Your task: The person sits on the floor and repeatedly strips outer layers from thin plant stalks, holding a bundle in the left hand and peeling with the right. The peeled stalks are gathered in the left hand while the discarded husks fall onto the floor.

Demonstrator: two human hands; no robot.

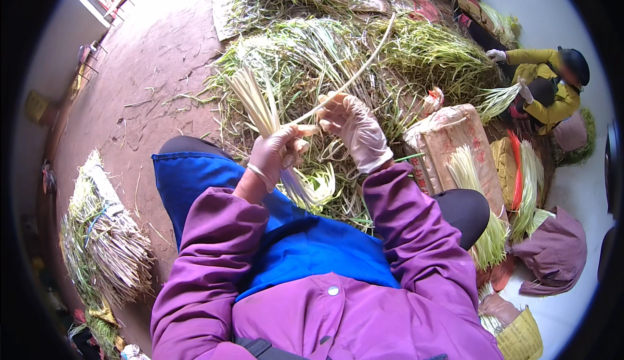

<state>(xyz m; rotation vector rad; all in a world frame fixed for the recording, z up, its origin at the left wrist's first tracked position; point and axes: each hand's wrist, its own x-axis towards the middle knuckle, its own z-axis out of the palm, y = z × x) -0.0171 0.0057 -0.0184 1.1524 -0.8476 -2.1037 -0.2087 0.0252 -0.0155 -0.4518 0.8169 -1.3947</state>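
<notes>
My left hand (pixel 280 153), in a thin translucent glove, grips a bundle of pale plant stalks (pixel 253 99). The bundle's pale ends fan out above the fist; its yellow-green leafy ends (pixel 312 192) hang below, over the blue apron (pixel 317 248). A single long pale stalk (pixel 369 60) slants from beside my left fingers up to the right. My right hand (pixel 353 128), gloved as well, has curled fingers around this stalk near its middle. Both hands are close together above my lap. A heap of green leafy stalks (pixel 312 58) lies on the floor in front of me.
Right of my knee, a wrapped package (pixel 451 140) bearing writing supports pale stalks (pixel 465 170). Red strips (pixel 515 170) lie beside more bundles. A person in a yellow jacket (pixel 541 87) sits at right, holding stalks. A tied bundle (pixel 114 243) rests on the floor at left.
</notes>
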